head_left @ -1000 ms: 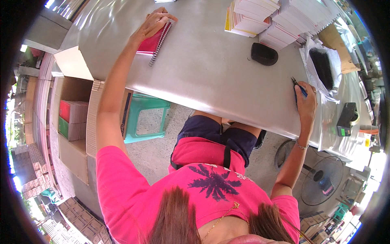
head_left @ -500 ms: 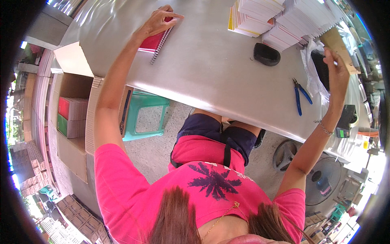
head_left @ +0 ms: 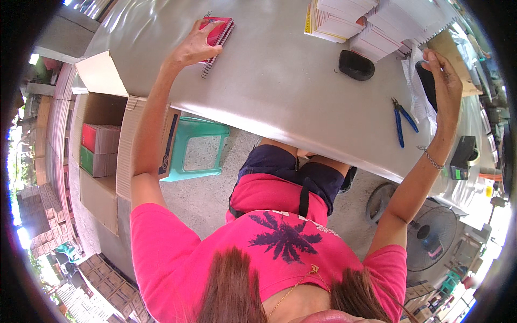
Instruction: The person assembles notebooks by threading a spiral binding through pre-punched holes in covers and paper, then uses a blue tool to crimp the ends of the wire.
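My left hand [head_left: 193,47] is at the far left of the table, its thumb and fingers set in a wide grip on a red spiral notebook [head_left: 218,33]. Dark wire coils stick out past the notebook's ends, and part of the cover is under the hand. On the right, my right hand [head_left: 446,81] is raised with its fingers curled together; what they hold, if anything, is too small to name. Beside it lie a black pad [head_left: 427,86] and crumpled white plastic wrap [head_left: 417,94]. Blue-handled pliers [head_left: 401,121] lie near the table's right front part.
Stacks of white-paged booklets [head_left: 379,40] stand at the back right, with a black oval holder [head_left: 356,65] before them. An open cardboard box [head_left: 123,145] with red and green books is at the left. A green stool [head_left: 200,148] and a fan [head_left: 431,239] stand below the table.
My left hand has drawn back and opened wider across the notebook, showing more of its cover and coils. My right hand has turned, with its fingertips now closer to the plastic wrap.
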### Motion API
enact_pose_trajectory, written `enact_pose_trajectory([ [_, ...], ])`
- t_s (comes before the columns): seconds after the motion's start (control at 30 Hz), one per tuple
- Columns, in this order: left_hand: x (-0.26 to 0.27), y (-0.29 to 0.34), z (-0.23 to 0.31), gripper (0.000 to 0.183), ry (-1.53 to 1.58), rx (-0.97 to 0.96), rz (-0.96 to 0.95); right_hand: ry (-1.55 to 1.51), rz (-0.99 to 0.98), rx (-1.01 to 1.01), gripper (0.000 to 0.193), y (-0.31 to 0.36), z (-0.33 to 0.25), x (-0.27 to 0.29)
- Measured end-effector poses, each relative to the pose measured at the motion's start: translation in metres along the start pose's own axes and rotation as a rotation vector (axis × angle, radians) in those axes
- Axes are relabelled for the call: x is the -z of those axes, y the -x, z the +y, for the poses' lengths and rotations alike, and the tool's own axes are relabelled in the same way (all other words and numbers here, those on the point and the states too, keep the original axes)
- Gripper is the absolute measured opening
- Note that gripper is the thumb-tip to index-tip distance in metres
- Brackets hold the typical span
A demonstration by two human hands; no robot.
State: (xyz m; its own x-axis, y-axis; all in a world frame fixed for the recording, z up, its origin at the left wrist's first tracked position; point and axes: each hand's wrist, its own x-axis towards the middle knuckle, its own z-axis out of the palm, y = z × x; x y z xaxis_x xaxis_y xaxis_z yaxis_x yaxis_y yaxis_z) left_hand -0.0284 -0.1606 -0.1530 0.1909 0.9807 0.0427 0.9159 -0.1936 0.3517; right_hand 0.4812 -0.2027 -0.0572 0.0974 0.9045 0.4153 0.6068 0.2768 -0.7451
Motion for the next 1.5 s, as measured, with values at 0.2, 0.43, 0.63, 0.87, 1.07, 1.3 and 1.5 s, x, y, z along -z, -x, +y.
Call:
enact_pose_trajectory([
  [0.2,-0.004,-0.005,-0.002,0.078,-0.068,-0.042,-0.009,0.033,-0.026,-0.002,0.034,0.008,0.009,0.008],
  [0.43,-0.009,0.003,-0.005,0.082,-0.092,-0.022,0.022,0.017,-0.028,0.021,0.034,0.002,0.019,0.021],
  [0.63,-0.004,0.04,0.031,0.073,-0.17,0.145,0.183,0.003,-0.02,0.026,0.032,0.011,0.003,0.008],
  [0.87,-0.043,0.091,0.042,0.046,-0.094,0.311,0.432,-0.11,-0.337,0.219,0.027,0.043,-0.032,-0.146],
  [1.07,-0.062,0.088,0.059,0.025,-0.058,0.375,0.637,-0.307,-0.374,0.703,0.038,0.046,-0.065,-0.309],
  [1.3,-0.062,0.089,0.063,0.018,0.098,0.415,0.734,-0.225,-0.402,0.701,0.041,0.048,-0.069,-0.359],
  [1.5,-0.064,0.096,0.061,0.029,0.083,0.342,0.76,-0.241,-0.397,0.644,0.035,0.057,-0.068,-0.357],
])
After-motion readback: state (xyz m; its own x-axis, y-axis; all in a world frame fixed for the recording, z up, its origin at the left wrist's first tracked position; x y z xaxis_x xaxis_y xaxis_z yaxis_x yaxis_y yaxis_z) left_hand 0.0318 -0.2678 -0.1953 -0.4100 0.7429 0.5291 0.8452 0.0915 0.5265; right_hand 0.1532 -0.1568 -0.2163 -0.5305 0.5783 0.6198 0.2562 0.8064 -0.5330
